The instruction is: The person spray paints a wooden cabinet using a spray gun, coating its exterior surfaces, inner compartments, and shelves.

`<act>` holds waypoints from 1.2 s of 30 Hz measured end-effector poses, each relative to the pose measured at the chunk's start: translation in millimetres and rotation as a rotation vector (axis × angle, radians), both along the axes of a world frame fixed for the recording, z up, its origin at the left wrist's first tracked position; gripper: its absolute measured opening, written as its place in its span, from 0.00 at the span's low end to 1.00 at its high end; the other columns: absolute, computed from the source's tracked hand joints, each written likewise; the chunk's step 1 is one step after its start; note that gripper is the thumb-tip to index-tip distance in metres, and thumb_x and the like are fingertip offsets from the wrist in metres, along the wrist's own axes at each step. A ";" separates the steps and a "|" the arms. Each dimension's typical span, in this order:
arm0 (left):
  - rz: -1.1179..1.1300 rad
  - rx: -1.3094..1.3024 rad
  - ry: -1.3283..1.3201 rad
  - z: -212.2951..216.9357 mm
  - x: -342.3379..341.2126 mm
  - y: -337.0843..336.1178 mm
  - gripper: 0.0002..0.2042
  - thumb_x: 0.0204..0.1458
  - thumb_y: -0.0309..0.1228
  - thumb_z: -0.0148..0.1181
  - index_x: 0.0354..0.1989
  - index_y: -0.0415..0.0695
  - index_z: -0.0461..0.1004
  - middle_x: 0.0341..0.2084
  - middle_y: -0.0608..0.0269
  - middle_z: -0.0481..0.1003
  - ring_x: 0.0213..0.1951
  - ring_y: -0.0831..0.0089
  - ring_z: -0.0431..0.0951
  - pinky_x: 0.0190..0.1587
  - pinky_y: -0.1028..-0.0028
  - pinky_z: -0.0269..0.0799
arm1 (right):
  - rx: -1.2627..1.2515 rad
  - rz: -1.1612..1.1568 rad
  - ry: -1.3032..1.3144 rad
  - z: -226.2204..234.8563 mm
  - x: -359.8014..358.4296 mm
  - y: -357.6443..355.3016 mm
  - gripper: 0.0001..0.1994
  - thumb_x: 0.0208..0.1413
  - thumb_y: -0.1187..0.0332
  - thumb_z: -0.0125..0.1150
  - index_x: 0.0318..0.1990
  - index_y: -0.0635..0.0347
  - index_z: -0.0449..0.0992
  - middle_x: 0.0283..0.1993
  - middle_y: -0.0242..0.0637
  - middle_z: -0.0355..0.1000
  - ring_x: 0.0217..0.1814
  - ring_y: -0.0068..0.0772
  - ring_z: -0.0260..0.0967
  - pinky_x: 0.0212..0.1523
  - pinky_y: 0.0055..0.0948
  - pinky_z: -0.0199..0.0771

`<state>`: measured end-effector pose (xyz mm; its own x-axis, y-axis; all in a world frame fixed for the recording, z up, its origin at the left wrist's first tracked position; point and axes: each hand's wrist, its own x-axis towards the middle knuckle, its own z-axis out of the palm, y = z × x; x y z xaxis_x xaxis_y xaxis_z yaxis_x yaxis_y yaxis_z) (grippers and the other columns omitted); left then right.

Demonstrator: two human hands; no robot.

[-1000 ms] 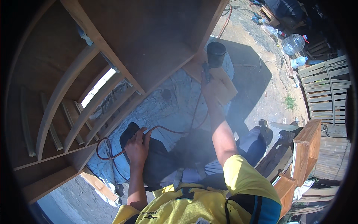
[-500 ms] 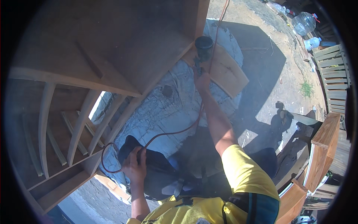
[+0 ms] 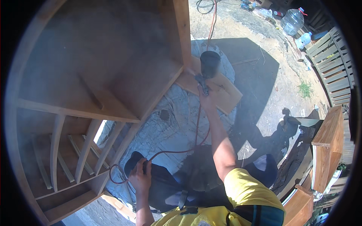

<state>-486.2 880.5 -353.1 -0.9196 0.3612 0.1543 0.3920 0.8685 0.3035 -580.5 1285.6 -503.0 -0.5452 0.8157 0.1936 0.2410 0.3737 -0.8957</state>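
My right hand (image 3: 206, 98) is wrapped round the grip of a spray gun (image 3: 210, 64) with a dark cup on top. The gun is beside the edge of a large wooden cabinet (image 3: 81, 113), with haze in the air inside it. A wooden board (image 3: 228, 94) lies under the gun and my wrist. Near my knee, my left hand (image 3: 139, 180) is closed on a thin reddish hose (image 3: 171, 151). The hose loops beside this hand and runs across toward my right arm.
Crumpled pale sheeting (image 3: 151, 135) covers the ground beside the cabinet. Wooden drawers (image 3: 327, 145) stand at the right. Farther off are a large clear plastic bottle (image 3: 292, 22) and a slatted wooden panel (image 3: 332, 67). More hose (image 3: 213, 22) trails away at the far side.
The view has shifted, bringing more of the cabinet into sight. The spray gun has come slightly nearer along the cabinet edge, and its cup is tilted differently. My left hand keeps its hold.
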 end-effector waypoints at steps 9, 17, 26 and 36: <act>-0.083 0.028 -0.225 56.2 -6.4 28.7 0.12 0.57 0.41 0.72 0.45 0.50 0.81 0.30 0.54 0.85 0.35 0.55 0.88 0.36 0.61 0.80 | -0.138 0.117 0.137 297.2 33.4 27.5 0.21 0.66 0.51 0.68 0.44 0.64 0.84 0.26 0.39 0.77 0.28 0.31 0.75 0.35 0.35 0.73; 0.047 -0.019 -0.476 202.0 8.8 23.2 0.13 0.62 0.42 0.67 0.46 0.46 0.84 0.30 0.51 0.84 0.34 0.50 0.86 0.38 0.57 0.80 | -0.085 0.253 0.410 469.9 25.5 81.1 0.21 0.66 0.49 0.68 0.38 0.62 0.85 0.25 0.30 0.76 0.21 0.16 0.63 0.23 0.26 0.62; 0.053 -0.012 -0.528 302.9 40.4 10.3 0.13 0.63 0.43 0.66 0.47 0.48 0.84 0.21 0.52 0.80 0.27 0.51 0.83 0.32 0.59 0.76 | -0.228 0.312 0.055 485.1 53.5 121.3 0.29 0.62 0.41 0.69 0.31 0.64 0.82 0.23 0.31 0.74 0.23 0.24 0.67 0.29 0.32 0.68; 0.169 -0.038 -0.734 396.0 87.8 44.2 0.17 0.64 0.47 0.62 0.45 0.46 0.84 0.25 0.50 0.82 0.32 0.48 0.85 0.35 0.55 0.78 | -0.274 0.399 -0.124 628.4 69.5 137.4 0.30 0.63 0.40 0.67 0.28 0.64 0.81 0.21 0.33 0.73 0.25 0.28 0.68 0.33 0.35 0.69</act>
